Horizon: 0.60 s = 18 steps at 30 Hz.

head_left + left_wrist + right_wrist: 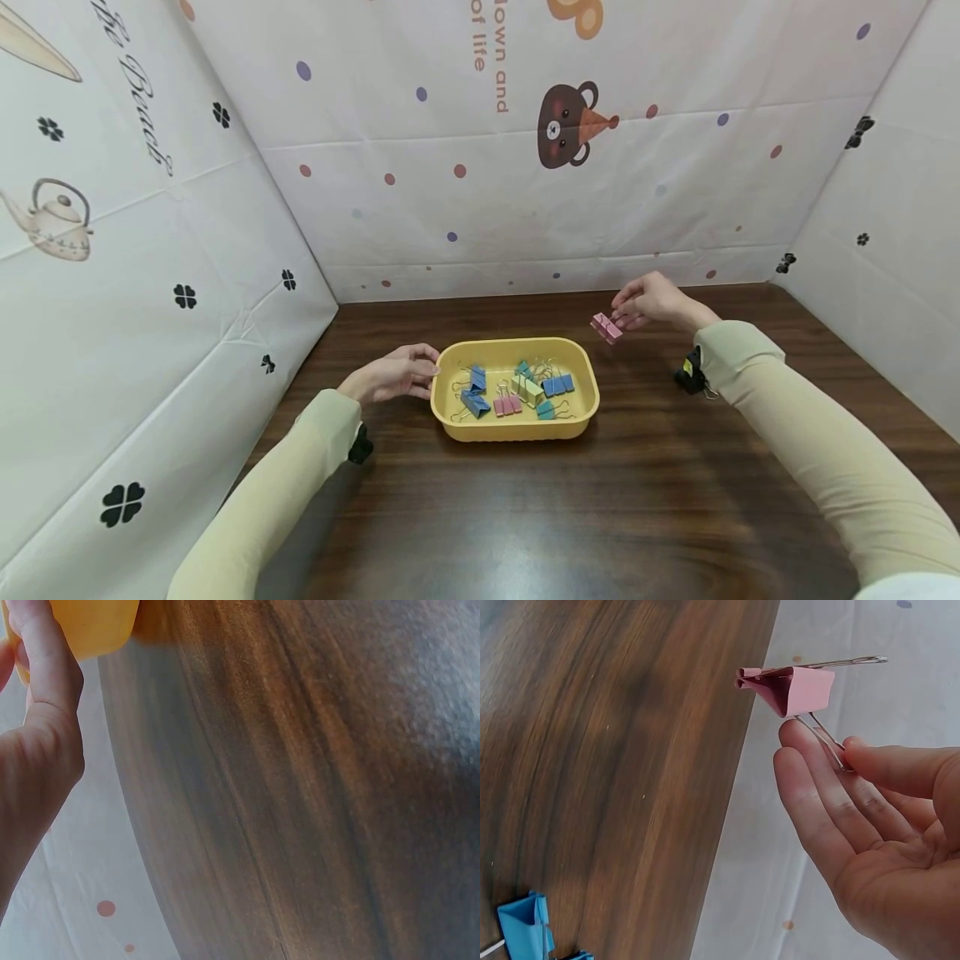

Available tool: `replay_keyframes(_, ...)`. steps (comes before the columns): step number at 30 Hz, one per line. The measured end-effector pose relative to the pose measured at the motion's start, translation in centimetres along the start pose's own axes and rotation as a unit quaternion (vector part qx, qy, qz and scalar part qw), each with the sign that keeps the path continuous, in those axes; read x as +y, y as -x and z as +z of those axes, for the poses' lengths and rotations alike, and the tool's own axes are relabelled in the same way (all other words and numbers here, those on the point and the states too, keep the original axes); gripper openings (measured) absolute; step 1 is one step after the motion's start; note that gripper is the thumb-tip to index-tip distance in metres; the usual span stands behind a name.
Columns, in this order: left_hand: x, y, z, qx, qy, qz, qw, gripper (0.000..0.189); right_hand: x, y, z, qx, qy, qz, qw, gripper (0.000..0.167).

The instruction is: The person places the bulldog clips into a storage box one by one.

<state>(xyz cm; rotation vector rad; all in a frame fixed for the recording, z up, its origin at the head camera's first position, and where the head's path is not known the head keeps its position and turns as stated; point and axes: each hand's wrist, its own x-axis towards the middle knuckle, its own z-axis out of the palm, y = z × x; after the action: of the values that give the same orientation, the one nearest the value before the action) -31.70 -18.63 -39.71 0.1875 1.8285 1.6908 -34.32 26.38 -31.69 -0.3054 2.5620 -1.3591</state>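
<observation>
My right hand (651, 302) pinches a pink binder clip (606, 328) by one wire handle between thumb and fingers, raised to the right of a yellow tray (517, 432). In the right wrist view the pink clip's (810, 691) other handle sticks out over its top. My left hand (399, 372) holds the tray's left end, fingers at the rim. Inside the tray lie blue clips (474, 403), a pink clip (507, 405), a pale yellow clip (528, 389) and teal clips (546, 411). The left wrist view shows only a corner of the tray (97, 626) beside the fingers.
The tray stands on a dark wooden table (517, 508). White printed sheets (480, 208) rise behind and at both sides of it. A blue clip (526, 926) shows against the wood at the lower left of the right wrist view.
</observation>
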Motion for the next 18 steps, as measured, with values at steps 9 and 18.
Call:
replay_keyframes(9,0.1,0.0,0.1,-0.002,-0.004,0.001,1.0,0.022,-0.9,-0.5,0.9,-0.015,-0.025,-0.005,0.9996,0.025)
replay_keyframes(18,0.2,0.0,0.0,-0.008,0.0,-0.002,1.0,0.023,-2.0,-0.9,2.1,-0.03,-0.043,-0.017,0.9985,0.025)
